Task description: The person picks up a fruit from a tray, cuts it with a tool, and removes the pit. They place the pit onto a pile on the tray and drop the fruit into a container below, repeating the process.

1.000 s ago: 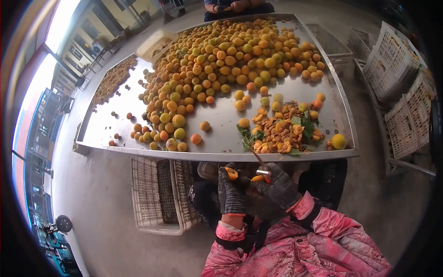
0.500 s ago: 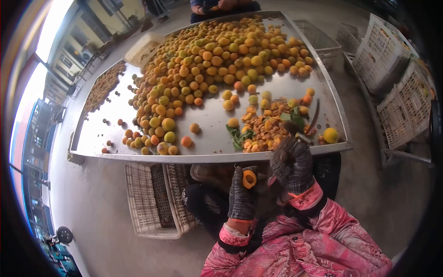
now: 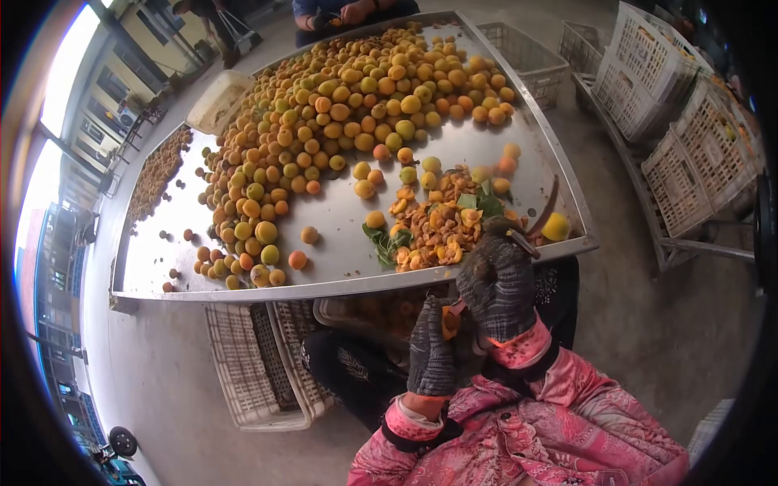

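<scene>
Both by table edge [image 3: 324, 283], left hand [image 3: 429, 360] fingers gripping apricot [image 3: 448, 321], right hand [image 3: 496, 285] clenching knife [image 3: 549, 209] (blade up).

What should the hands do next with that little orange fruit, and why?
Probably drop the cut apricot into the tray under the table. The left hand holds it right by that tray, which seems to hold orange pieces, and the right hand points the knife up, away from it.
</scene>
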`<state>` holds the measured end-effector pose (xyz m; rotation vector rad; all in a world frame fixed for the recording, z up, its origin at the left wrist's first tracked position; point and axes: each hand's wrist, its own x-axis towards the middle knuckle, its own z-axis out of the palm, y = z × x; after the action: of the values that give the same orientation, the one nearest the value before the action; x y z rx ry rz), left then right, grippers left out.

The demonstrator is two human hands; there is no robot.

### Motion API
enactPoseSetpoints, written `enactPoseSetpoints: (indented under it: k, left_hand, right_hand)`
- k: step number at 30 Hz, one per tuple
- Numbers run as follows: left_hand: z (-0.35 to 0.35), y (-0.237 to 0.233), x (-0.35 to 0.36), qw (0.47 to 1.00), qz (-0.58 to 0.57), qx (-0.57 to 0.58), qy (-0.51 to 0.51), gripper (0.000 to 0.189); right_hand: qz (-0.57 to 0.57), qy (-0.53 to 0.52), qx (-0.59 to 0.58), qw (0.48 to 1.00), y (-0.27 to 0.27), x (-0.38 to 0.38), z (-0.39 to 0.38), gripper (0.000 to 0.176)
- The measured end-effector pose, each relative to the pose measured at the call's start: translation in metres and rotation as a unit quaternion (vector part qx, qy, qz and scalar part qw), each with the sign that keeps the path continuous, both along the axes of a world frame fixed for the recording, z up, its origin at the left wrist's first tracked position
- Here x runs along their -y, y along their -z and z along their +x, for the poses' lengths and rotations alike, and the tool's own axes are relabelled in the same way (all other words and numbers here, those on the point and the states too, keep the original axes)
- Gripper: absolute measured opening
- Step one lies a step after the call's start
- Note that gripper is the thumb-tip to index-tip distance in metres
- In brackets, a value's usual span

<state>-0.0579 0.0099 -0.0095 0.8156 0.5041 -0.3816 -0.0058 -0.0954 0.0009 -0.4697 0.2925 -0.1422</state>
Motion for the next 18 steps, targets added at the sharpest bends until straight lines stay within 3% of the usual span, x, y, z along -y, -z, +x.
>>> enactPoseSetpoints:
  k: [2, 4, 5, 6, 7, 9, 13, 16, 18]
  left_hand:
    - [0.000, 0.015, -0.001, 0.985, 0.148, 0.090, 0.023, 0.039]
    - [0.001, 0.029, -0.005, 0.987, 0.123, 0.097, 0.037, 0.037]
    - [0.001, 0.036, -0.007, 0.989, 0.097, 0.103, 0.051, 0.037]
    - [0.001, 0.042, -0.008, 0.990, 0.070, 0.108, 0.065, 0.038]
    - [0.002, 0.045, -0.010, 0.989, 0.044, 0.115, 0.078, 0.040]
    - [0.002, 0.045, -0.013, 0.988, 0.020, 0.123, 0.091, 0.042]
    - [-0.002, 0.022, -0.012, 0.993, 0.014, 0.091, 0.073, 0.039]
    - [-0.005, 0.005, -0.013, 0.996, 0.009, 0.069, 0.057, 0.039]
    - [0.000, 0.013, -0.020, 0.997, 0.008, 0.063, 0.051, 0.039]
  right_hand:
    - [-0.017, -0.033, 0.035, 0.999, 0.013, 0.004, 0.002, 0.021]
    - [-0.034, -0.068, 0.074, 0.994, 0.013, 0.003, 0.001, 0.021]
    - [-0.393, -0.001, 0.158, 0.906, 0.010, 0.002, -0.004, 0.021]
    - [-0.693, 0.066, 0.219, 0.684, 0.008, 0.001, -0.007, 0.021]
    - [-0.694, 0.065, 0.220, 0.683, 0.007, 0.001, -0.008, 0.021]
    - [-0.565, -0.003, 0.460, 0.685, 0.007, -0.002, -0.010, 0.020]
    - [-0.451, -0.110, 0.542, 0.700, 0.031, -0.015, -0.014, 0.016]
    - [-0.439, -0.118, 0.329, 0.828, 0.021, -0.008, -0.020, 0.013]
    - [-0.415, -0.119, 0.176, 0.885, 0.011, -0.004, -0.025, 0.011]
